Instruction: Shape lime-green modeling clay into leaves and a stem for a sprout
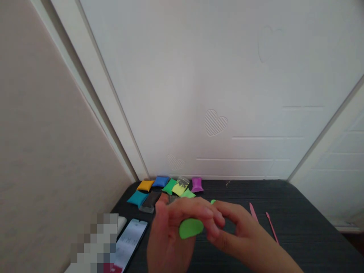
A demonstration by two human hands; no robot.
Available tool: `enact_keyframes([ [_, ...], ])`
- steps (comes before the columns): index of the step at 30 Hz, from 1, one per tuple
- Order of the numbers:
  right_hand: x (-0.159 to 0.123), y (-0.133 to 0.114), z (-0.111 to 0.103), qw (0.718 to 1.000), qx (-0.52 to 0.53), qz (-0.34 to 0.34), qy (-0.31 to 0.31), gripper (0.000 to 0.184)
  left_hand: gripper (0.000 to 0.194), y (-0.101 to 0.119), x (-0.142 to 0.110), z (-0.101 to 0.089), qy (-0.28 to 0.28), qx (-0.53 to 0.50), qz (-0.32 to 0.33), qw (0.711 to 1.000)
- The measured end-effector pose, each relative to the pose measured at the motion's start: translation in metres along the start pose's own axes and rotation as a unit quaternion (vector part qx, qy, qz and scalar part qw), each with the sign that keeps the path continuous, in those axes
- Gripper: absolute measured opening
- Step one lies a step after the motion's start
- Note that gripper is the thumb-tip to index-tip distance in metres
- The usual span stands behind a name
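Observation:
Both of my hands meet over the dark table (298, 227), low in the middle of the head view. My left hand (167, 235) and my right hand (241, 235) are closed together round a lump of bright green clay (190, 228). The fingers of both hands press on the lump from above. A small green bit (213, 201) shows just above my right fingers.
Several small coloured clay packets lie at the back of the table by the wall: orange (145, 185), blue (161, 181), teal (137, 198), black (151, 200), green (170, 185), yellow (180, 187), purple (197, 184). A phone (131, 239) lies at the left. Two pink sticks (271, 226) lie at the right.

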State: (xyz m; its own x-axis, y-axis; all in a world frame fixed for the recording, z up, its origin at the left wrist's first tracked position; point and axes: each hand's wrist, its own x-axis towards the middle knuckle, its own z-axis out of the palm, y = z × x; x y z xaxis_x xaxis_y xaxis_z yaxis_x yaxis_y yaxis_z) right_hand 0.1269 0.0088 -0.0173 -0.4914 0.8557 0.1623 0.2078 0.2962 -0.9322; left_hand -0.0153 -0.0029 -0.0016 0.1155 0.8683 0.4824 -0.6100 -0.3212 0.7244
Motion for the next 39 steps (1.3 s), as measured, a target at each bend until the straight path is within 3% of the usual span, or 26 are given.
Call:
enact_keyframes([
  [8, 0.012, 0.004, 0.013, 0.997, 0.060, -0.049, 0.006, 0.009, 0.060, -0.012, 0.003, 0.004, -0.012, 0.112, 0.007, 0.994],
  [16, 0.013, 0.013, 0.024, 0.995, 0.059, -0.031, 0.075, 0.006, 0.044, -0.021, -0.004, -0.001, 0.101, 0.125, 0.038, 0.986],
  [19, 0.016, 0.027, 0.027, 0.988, 0.103, -0.026, 0.115, 0.015, 0.038, -0.024, -0.006, 0.000, 0.132, 0.243, 0.072, 0.958],
  [22, 0.015, 0.050, 0.027, 0.977, 0.150, -0.020, 0.152, 0.018, 0.028, -0.024, -0.007, 0.003, 0.111, 0.350, 0.140, 0.920],
  [27, 0.011, 0.101, 0.025, 0.956, 0.229, 0.013, 0.183, 0.026, 0.020, -0.025, -0.005, 0.006, 0.102, 0.383, 0.194, 0.897],
  [30, 0.007, 0.126, 0.019, 0.942, 0.238, 0.039, 0.232, 0.026, 0.019, -0.036, 0.000, 0.000, 0.071, 0.437, 0.142, 0.885],
  [33, 0.001, 0.141, 0.015, 0.918, 0.282, 0.065, 0.270, 0.026, 0.020, -0.062, 0.001, -0.017, 0.019, 0.499, 0.058, 0.864],
  [36, -0.005, 0.150, 0.017, 0.911, 0.313, 0.085, 0.255, 0.024, 0.020, -0.092, -0.012, -0.039, 0.011, 0.541, -0.014, 0.841],
  [39, -0.009, 0.155, 0.021, 0.915, 0.323, 0.097, 0.222, 0.025, 0.021, -0.110, -0.030, -0.054, 0.005, 0.551, -0.032, 0.834],
])
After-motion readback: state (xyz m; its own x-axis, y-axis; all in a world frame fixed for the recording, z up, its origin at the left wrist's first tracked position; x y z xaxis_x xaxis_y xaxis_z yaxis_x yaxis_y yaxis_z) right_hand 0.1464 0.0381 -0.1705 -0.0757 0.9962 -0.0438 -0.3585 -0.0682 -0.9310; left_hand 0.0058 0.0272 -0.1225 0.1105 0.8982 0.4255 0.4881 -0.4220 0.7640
